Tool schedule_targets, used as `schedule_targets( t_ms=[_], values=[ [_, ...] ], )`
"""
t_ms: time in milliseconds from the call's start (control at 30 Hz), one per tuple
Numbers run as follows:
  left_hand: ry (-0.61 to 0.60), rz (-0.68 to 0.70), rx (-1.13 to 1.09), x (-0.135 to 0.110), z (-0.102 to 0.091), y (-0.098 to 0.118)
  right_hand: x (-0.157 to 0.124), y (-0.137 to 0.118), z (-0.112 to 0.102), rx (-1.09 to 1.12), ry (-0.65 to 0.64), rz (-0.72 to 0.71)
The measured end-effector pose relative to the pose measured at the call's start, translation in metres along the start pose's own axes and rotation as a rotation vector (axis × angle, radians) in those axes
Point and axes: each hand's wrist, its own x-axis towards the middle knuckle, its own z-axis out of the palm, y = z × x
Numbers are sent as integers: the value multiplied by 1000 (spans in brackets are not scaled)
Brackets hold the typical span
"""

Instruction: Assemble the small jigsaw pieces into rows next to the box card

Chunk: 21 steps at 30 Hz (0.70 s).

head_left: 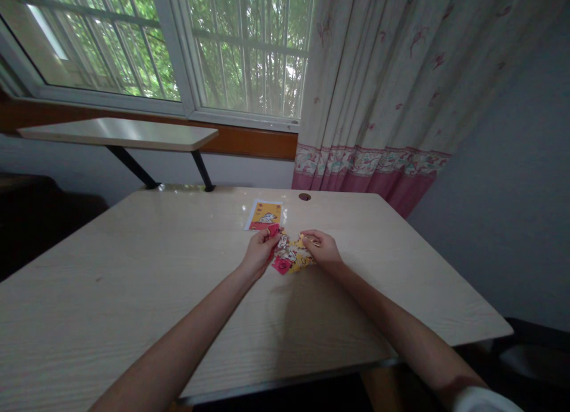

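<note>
My left hand (259, 253) is closed on red and white jigsaw puzzle pieces (273, 228), thumb on top. My right hand (326, 249) pinches a yellow puzzle piece (298, 241) between thumb and fingertips, a short way to the right of the left hand. Below and between the hands are more printed pieces (282, 265) in red, yellow and white; how many are joined is too small to tell. Just beyond my left hand lies a picture card (267, 214) with a white cartoon animal on yellow and red.
The pale wooden desk (178, 293) spans the view. A raised shelf (120, 130) on black legs stands at its back left. A round cable hole (304, 196) sits near the back edge. Behind are a barred window (249, 56) and a patterned curtain (369, 103).
</note>
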Motion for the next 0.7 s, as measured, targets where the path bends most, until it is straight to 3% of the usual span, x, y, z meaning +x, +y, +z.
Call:
schedule_targets(
  t_ms=[167, 333, 533, 700],
  values=[
    [-16, -9, 98, -3, 2, 0, -3, -5, -4, -276, 50, -221],
    [-63, -13, 212, -7, 6, 0, -7, -12, -2, -279, 37, -290],
    [-70, 31, 228, -9, 10, -1, -6, -6, 7, -133, -41, -204],
    [-80, 18, 258, -11, 11, 2, -1, -1, 9, 75, 18, -95]
  ],
)
